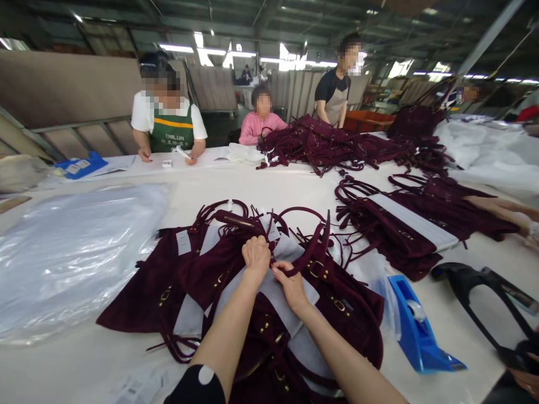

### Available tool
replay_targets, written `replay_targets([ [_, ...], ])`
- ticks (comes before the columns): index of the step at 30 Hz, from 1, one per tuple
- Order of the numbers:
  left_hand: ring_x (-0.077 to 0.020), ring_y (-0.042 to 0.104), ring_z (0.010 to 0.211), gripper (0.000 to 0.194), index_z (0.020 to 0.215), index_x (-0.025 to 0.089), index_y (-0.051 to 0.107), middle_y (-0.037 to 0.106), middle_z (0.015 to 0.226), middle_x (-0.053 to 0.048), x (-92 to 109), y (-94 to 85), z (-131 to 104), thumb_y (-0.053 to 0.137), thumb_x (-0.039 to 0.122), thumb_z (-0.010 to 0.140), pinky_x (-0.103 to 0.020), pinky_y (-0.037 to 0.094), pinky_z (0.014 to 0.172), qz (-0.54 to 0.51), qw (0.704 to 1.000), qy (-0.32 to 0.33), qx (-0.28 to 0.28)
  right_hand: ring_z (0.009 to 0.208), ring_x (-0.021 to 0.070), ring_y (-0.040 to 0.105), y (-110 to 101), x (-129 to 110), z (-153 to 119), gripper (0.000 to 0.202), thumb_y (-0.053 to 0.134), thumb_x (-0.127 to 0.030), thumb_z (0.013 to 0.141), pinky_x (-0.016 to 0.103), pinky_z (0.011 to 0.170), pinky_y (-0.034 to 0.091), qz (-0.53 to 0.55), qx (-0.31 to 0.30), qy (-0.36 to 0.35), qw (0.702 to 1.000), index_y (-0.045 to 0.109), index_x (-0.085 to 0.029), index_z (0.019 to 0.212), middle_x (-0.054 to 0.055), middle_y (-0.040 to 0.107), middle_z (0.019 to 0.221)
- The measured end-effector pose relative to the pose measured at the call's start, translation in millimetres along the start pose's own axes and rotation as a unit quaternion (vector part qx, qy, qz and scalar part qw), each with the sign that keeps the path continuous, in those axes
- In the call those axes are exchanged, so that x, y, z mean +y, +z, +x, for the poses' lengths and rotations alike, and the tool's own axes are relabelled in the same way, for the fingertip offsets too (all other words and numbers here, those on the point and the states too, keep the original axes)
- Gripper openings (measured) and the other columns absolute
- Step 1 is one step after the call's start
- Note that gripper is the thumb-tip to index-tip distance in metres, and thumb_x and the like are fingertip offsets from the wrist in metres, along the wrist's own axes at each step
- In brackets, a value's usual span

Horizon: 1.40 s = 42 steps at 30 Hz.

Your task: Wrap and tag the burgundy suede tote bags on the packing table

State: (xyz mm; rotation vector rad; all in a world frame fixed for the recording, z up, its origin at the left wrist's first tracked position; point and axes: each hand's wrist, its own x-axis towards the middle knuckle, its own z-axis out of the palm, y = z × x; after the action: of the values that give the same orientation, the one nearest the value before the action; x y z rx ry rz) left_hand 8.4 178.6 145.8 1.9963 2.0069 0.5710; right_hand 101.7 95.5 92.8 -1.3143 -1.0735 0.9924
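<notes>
Here the white table runs far back, with three people at its far edge. At left lies clear plastic sheeting. Near centre sits a heap of maroon bags with grey paper between them — more bags lie right and far. A blue tape dispenser stands just right of the heap, a black frame beyond it. On the heap the left hand is curled shut on a strap; the right hand pinches the same strap — fingers closed.
</notes>
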Motion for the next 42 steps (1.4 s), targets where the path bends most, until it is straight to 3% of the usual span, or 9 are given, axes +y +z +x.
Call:
replay_targets([
  [6, -0.0188, 0.052, 0.075, 0.021, 0.059, 0.019, 0.053, 0.055, 0.072, -0.003, -5.9, -13.8, 3.0, 0.055, 0.029, 0.078, -0.032, 0.035, 0.070, -0.113, 0.993, -0.014, 0.042, 0.069, 0.0130, 0.050, -0.5, 6.3, 3.4, 0.019, 0.060, -0.036, 0.073, 0.025, 0.062, 0.043, 0.048, -0.004, 0.020, 0.999, 0.063, -0.020, 0.082, 0.001, 0.058, 0.086],
  [8, -0.0158, 0.050, 0.069, 0.022, 0.055, 0.019, 0.052, 0.052, 0.064, 0.000, -7.5, -14.4, -0.6, 0.062, 0.031, 0.071, -0.030, 0.035, 0.069, -0.353, 0.933, -0.056, 0.054, 0.067, 0.0125, 0.050, -0.1, 5.0, 4.3, 0.020, 0.062, -0.037, 0.072, 0.025, 0.060, 0.043, 0.077, -0.005, 0.033, 0.996, 0.064, -0.020, 0.083, 0.001, 0.058, 0.087],
  [11, -0.0129, 0.049, 0.063, 0.021, 0.056, 0.018, 0.054, 0.052, 0.059, 0.002, -10.9, -8.5, -7.7, 0.067, 0.033, 0.062, -0.028, 0.039, 0.065, -0.612, 0.784, -0.103, 0.024, 0.065, 0.0119, 0.049, 0.4, 2.0, 6.1, 0.023, 0.065, -0.038, 0.070, 0.024, 0.060, 0.043, 0.128, 0.004, 0.057, 0.990, 0.064, -0.021, 0.086, 0.001, 0.058, 0.084],
  [16, -0.0066, 0.040, 0.048, 0.026, 0.056, 0.018, 0.049, 0.048, 0.055, 0.004, -21.8, 3.6, -20.1, 0.063, 0.038, 0.062, -0.023, 0.032, 0.048, -0.689, 0.708, -0.154, 0.024, 0.065, 0.0123, 0.050, 1.6, -7.4, 15.1, 0.033, 0.068, -0.040, 0.066, 0.024, 0.057, 0.042, 0.189, 0.015, 0.123, 0.974, 0.064, -0.019, 0.091, 0.000, 0.058, 0.077],
  [25, -0.0039, 0.033, 0.040, 0.029, 0.058, 0.015, 0.053, 0.049, 0.048, 0.003, -22.6, 17.8, -37.5, 0.071, 0.038, 0.060, -0.020, 0.021, 0.041, -0.723, 0.657, -0.203, -0.069, 0.051, 0.0130, 0.056, -0.5, -35.5, 12.7, 0.037, 0.063, -0.051, 0.067, 0.025, 0.048, 0.044, 0.133, -0.011, 0.243, 0.961, 0.057, -0.015, 0.075, 0.004, 0.061, 0.068],
  [29, -0.0039, 0.033, 0.040, 0.033, 0.057, 0.015, 0.053, 0.047, 0.048, 0.003, -24.1, 19.1, -37.6, 0.068, 0.044, 0.064, -0.020, 0.020, 0.042, -0.748, 0.626, -0.208, -0.065, 0.060, 0.0147, 0.059, -0.8, -62.9, 30.2, 0.027, 0.050, -0.042, 0.081, 0.028, 0.060, 0.048, -0.052, -0.066, 0.019, 0.996, 0.060, -0.017, 0.082, 0.004, 0.063, 0.070],
  [32, -0.0045, 0.032, 0.040, 0.036, 0.054, 0.016, 0.050, 0.044, 0.046, 0.003, -26.2, 17.8, -37.1, 0.065, 0.047, 0.064, -0.021, 0.020, 0.043, -0.763, 0.607, -0.210, -0.070, 0.087, 0.0175, 0.058, 3.0, -67.5, 65.5, 0.022, 0.044, -0.028, 0.082, 0.032, 0.082, 0.045, -0.163, -0.054, -0.162, 0.972, 0.060, -0.018, 0.093, 0.006, 0.063, 0.093],
  [36, -0.0059, 0.031, 0.041, 0.037, 0.054, 0.018, 0.047, 0.041, 0.046, 0.004, -29.5, 17.1, -36.5, 0.060, 0.050, 0.066, -0.023, 0.021, 0.044, -0.783, 0.583, -0.205, -0.078, 0.077, 0.0173, 0.055, 8.7, -36.8, 76.5, 0.017, 0.042, -0.022, 0.080, 0.032, 0.075, 0.043, -0.258, -0.023, -0.163, 0.952, 0.058, -0.018, 0.083, 0.005, 0.060, 0.080],
  [42, -0.0086, 0.039, 0.047, 0.034, 0.053, 0.017, 0.050, 0.046, 0.050, 0.002, -25.3, 22.8, -38.1, 0.060, 0.046, 0.068, -0.026, 0.030, 0.051, -0.802, 0.570, -0.173, -0.044, 0.080, 0.0162, 0.054, 13.0, 3.7, 27.4, 0.021, 0.037, -0.014, 0.081, 0.029, 0.074, 0.045, -0.254, -0.043, -0.199, 0.945, 0.056, -0.018, 0.089, 0.007, 0.057, 0.087],
])
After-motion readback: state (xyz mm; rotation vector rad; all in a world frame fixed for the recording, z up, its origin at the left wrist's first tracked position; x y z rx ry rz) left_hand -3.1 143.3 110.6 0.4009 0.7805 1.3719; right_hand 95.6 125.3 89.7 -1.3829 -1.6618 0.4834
